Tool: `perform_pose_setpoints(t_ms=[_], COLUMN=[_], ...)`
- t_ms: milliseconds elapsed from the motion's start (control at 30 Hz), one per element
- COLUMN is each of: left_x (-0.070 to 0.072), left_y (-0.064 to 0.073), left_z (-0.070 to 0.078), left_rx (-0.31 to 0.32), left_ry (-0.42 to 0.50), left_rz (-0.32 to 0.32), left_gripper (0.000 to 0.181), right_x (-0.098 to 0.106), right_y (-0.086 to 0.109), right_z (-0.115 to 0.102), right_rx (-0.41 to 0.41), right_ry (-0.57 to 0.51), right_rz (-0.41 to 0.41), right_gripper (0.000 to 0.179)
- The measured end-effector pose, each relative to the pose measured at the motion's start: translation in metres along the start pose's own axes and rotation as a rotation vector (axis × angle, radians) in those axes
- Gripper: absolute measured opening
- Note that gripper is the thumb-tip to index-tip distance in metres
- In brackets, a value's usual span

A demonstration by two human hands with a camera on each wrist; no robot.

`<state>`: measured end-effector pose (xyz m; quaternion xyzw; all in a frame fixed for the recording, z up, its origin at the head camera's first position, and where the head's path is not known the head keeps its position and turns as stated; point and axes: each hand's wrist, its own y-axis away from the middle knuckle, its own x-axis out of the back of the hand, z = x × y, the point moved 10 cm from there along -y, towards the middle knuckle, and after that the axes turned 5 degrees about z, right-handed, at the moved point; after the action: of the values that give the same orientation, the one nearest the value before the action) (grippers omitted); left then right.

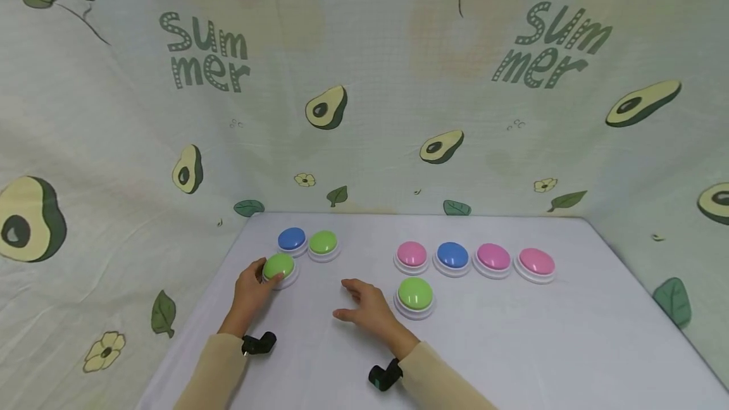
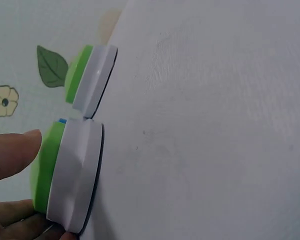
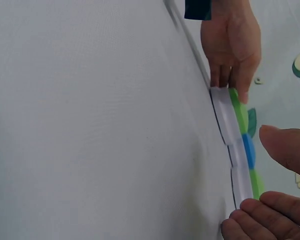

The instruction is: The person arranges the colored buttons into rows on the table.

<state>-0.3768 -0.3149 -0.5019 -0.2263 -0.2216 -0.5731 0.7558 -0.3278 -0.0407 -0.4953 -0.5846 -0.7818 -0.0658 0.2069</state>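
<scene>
My left hand holds a green push button with a round white base, at the left of the table. The thumb lies over its near side and the fingers go round its far side, as the left wrist view shows. Just behind it stand a blue push button and another green button. My right hand hovers over the middle of the table, thumb and fingers spread apart with nothing between them. To the right of that hand sits a third green button.
Farther back on the right, a row holds a pink button, a blue button and two more pink buttons. The white table meets a cloth backdrop printed with avocados at the back and sides.
</scene>
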Motion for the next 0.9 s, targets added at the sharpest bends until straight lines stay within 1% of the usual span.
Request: perform_pose_setpoints(t_ms=[67,200,367,533,667,900], left_x=[0.0,0.0,-0.005,-0.014,-0.023,-0.036], left_y=[0.0,0.001,0.003,0.007,0.012,0.02], left_z=[0.0,0.001,-0.002,-0.001,0.005,0.013], left_rx=[-0.008,-0.016,-0.007,-0.019,-0.04,-0.078], left_ry=[-0.007,-0.02,-0.011,0.003,0.018,0.047], left_rz=[-0.006,-0.025,-0.052,-0.074,-0.099,-0.102], left_gripper=[0.074,0.076,0.081,0.079,0.076,0.07], right_x=[-0.003,-0.009,-0.016,-0.019,-0.02,-0.022], right_y=[-0.003,-0.012,-0.021,-0.025,-0.028,-0.034], right_z=[-0.002,-0.006,-0.004,0.0,0.002,0.006], right_rx=[0.009,0.026,0.017,0.007,0.011,-0.007], right_ry=[-0.005,0.019,0.044,0.048,0.038,0.02], right_rz=[-0.005,-0.008,-0.012,0.0,0.007,0.005], right_gripper=[0.065,0.063,0.062,0.062,0.062,0.059])
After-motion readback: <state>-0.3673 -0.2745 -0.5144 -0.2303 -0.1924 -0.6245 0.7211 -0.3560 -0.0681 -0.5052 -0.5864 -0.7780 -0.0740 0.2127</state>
